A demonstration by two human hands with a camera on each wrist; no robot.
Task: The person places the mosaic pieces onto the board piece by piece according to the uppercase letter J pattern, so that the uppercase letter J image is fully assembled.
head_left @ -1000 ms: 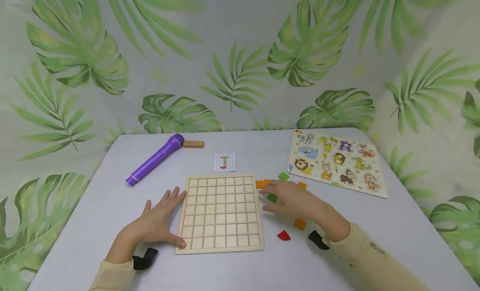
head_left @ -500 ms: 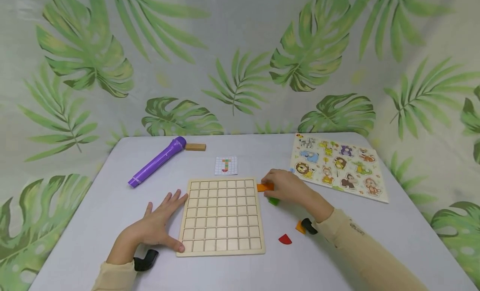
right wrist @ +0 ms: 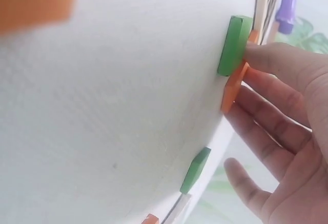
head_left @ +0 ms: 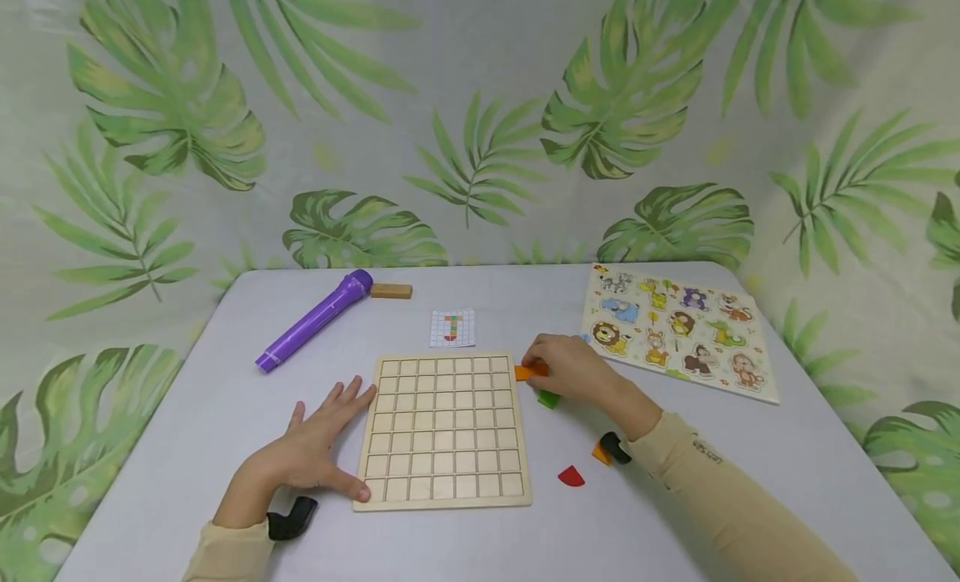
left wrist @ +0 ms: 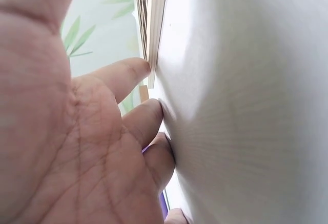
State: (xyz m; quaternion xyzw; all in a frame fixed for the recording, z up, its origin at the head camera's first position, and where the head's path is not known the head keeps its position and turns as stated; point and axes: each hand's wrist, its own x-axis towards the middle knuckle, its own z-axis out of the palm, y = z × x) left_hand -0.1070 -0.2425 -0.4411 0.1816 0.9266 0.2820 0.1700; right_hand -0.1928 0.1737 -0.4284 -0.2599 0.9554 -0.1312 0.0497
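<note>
My left hand [head_left: 307, 453] lies spread at the left side of a square wooden grid board [head_left: 442, 506]. Its thumb rests on the near left corner and a fingertip touches the left edge. In the left wrist view, the fingers [left wrist: 136, 75] reach the board's side and the table. Just beyond the board's far right corner, my right hand [head_left: 573, 369] pinches an orange tile [right wrist: 234, 89] between thumb and fingers. Another orange tile [head_left: 521, 373] lies against the board's right edge. A green tile [right wrist: 234, 44] sits close by the thumb, partly under the hand in the head view.
A red quarter-round piece [head_left: 572, 476] and an orange tile [head_left: 601, 454] lie right of the board. Beyond it is a small pattern card [head_left: 452, 328]. A purple microphone [head_left: 315, 319] and a wooden block [head_left: 392, 291] are back left; an animal puzzle [head_left: 678, 328] is back right.
My right hand has come down onto the orange tiles near the board's corner, its fingers closing together. The left hand stays at the board's left edge.
</note>
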